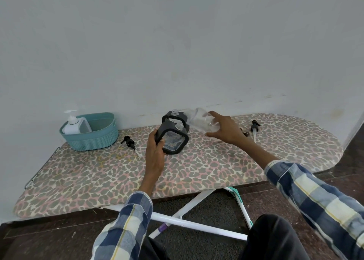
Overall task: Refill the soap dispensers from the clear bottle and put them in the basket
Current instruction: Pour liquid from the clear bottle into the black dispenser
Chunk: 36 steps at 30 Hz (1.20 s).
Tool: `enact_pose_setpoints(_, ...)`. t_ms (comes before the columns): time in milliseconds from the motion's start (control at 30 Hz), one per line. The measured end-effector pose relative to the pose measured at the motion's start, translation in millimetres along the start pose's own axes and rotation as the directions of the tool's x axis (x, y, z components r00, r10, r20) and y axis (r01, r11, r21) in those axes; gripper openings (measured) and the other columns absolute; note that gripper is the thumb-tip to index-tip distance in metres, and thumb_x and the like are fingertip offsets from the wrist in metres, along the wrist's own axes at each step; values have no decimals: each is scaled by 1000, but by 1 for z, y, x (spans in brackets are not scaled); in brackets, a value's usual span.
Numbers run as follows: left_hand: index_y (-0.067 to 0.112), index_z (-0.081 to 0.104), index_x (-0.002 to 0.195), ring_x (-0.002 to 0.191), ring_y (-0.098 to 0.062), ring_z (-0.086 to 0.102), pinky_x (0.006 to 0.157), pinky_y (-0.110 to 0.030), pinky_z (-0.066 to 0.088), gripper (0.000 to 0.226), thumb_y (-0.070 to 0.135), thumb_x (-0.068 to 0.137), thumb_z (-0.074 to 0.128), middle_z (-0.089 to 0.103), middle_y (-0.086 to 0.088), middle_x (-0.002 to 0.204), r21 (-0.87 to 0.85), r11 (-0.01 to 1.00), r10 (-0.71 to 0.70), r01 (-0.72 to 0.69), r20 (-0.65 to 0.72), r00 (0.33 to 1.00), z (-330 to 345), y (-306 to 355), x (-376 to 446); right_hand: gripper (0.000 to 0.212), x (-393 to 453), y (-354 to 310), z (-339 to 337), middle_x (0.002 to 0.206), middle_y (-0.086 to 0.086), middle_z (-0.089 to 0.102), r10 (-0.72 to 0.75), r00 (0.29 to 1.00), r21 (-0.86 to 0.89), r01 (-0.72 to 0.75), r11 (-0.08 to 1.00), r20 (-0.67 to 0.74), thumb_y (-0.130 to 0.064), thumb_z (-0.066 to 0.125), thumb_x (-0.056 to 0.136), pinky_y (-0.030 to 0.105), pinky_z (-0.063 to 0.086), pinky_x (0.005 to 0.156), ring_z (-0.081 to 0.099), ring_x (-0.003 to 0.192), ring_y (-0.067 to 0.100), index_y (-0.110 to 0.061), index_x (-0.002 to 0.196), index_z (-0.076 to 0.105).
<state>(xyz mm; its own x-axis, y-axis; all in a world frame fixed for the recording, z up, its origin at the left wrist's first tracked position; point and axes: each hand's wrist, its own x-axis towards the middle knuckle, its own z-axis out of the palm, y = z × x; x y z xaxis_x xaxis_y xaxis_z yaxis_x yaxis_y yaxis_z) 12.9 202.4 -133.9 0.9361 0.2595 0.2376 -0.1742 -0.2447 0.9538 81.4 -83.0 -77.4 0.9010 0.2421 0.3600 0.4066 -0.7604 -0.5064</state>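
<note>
Two black soap dispensers with open necks stand on the leopard-print ironing board (98,173). My left hand (155,151) grips the near dispenser (173,139), which is tilted. The far dispenser (174,117) stands behind it by the wall. My right hand (224,128) holds the clear bottle (201,119) tipped on its side, its mouth towards the far dispenser. Two black pump heads lie loose: one pump (131,142) left of the dispensers, another pump (254,129) to the right. A teal basket (94,137) at the far left holds a white pump dispenser (75,124).
The board stands against a pale wall. A small brown cap (245,133) lies near my right wrist. White board legs (189,223) and a dark mat show below the near edge, over a dark stone floor.
</note>
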Motion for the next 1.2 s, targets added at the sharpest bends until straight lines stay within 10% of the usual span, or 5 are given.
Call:
enact_pose_setpoints(200, 44, 49, 135, 124, -18, 64, 109, -54, 53, 30, 33, 108, 46, 64, 13, 133, -7, 1000, 2, -2, 1, 1000, 1, 13, -7, 81, 1, 8, 25, 116, 1, 75, 292, 941, 487, -177, 855, -172, -41, 95, 75, 37, 56, 92, 71, 105, 17, -31, 144, 53)
enact_pose_setpoints(633, 31, 47, 139, 116, -26, 70, 94, -49, 60, 29, 33, 110, 46, 71, -3, 126, 30, 999, -17, 17, 14, 1000, 3, 9, -4, 100, -17, 3, 55, 132, 0, 69, 448, 866, 592, -244, 768, -223, -44, 95, 76, 37, 53, 104, 63, 115, 13, -17, 154, 39)
enact_pose_setpoints(867, 35, 49, 138, 120, -24, 68, 103, -56, 56, 39, 46, 101, 46, 69, -2, 131, 52, 999, -8, 7, 28, 1000, 5, 6, -1, 68, -47, -20, 72, 143, -2, 34, 394, 806, 477, -161, 864, -441, -57, 66, 99, 50, 26, 128, 38, 142, 23, -26, 145, 27)
enact_pose_setpoints(967, 34, 51, 137, 127, -22, 61, 111, -57, 50, 44, 52, 97, 47, 61, 0, 136, 68, 998, 18, -18, -4, 1000, 5, 3, 0, 47, -58, -39, 72, 136, 1, 37, 261, 745, 317, -70, 946, -614, -42, 62, 105, 24, 6, 126, 41, 135, 24, -16, 137, 39)
enact_pose_setpoints(1200, 26, 56, 130, 119, -25, 61, 107, -59, 50, 42, 47, 95, 45, 63, -3, 128, 72, 997, 40, -36, -56, 998, 5, -1, 0, 64, -45, -71, 94, 134, 4, 43, -70, 951, 254, 150, 955, -300, -49, 71, 99, 36, 46, 106, 47, 121, 18, -14, 142, 38)
